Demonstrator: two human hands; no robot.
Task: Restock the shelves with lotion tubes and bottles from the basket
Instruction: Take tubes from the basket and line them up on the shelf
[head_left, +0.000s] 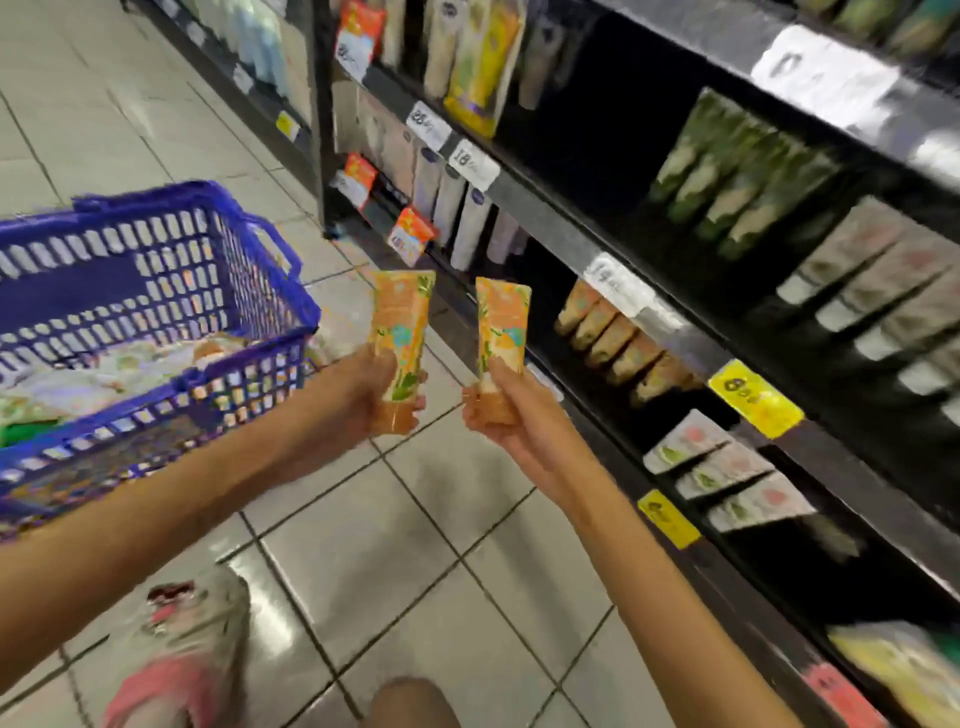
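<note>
- The left hand is gripping an orange lotion tube by its cap end, holding it upright at the centre of the frame.
- The right hand is gripping a second orange tube the same way, just right of the first and not touching it.
- The blue basket is sitting at the left, holding more blurred packages.
- The dark shelves are running along the right side, carrying a row of orange-brown tubes.
</note>
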